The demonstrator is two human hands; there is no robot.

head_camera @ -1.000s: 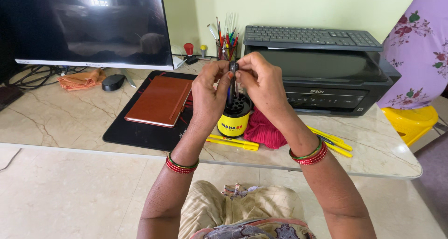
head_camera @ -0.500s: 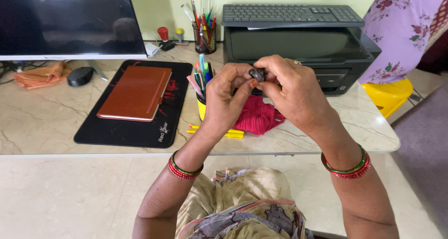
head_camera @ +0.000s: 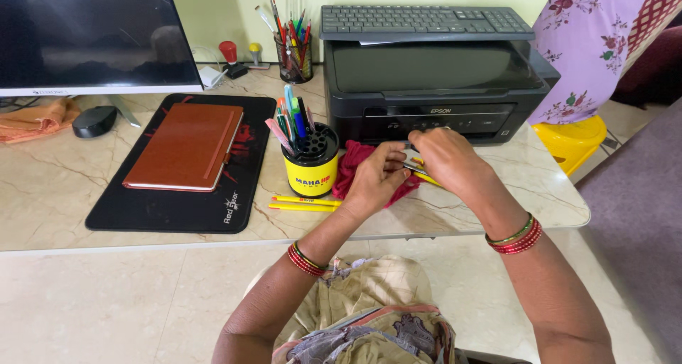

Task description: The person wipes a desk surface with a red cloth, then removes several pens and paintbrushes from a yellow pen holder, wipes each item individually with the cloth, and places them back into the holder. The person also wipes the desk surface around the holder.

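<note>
My left hand (head_camera: 379, 181) and my right hand (head_camera: 446, 156) meet low over a red cloth (head_camera: 353, 164) on the marble table (head_camera: 497, 193), in front of the printer. Between their fingertips is a thin grey pen (head_camera: 414, 167), pinched from both sides and mostly hidden by the fingers. A yellow pen tip (head_camera: 428, 181) shows just beneath my right hand. To the left of the cloth stands a yellow and black pen holder (head_camera: 310, 172) with several coloured pens in it. Two yellow pens (head_camera: 302, 204) lie on the table in front of it.
A black printer (head_camera: 426, 80) with a keyboard (head_camera: 426, 19) on top stands behind my hands. To the left are a brown notebook (head_camera: 185, 147) on a black mat (head_camera: 170, 211), a mouse (head_camera: 92, 120), a monitor (head_camera: 85, 30) and a pen cup (head_camera: 291, 51). Another person's floral garment (head_camera: 590, 37) and a yellow stool (head_camera: 572, 138) are at right.
My hands came down from above the pen holder, moving right to the red cloth. The small dark piece they held has given way to a thin grey pen. The view shifted right.
</note>
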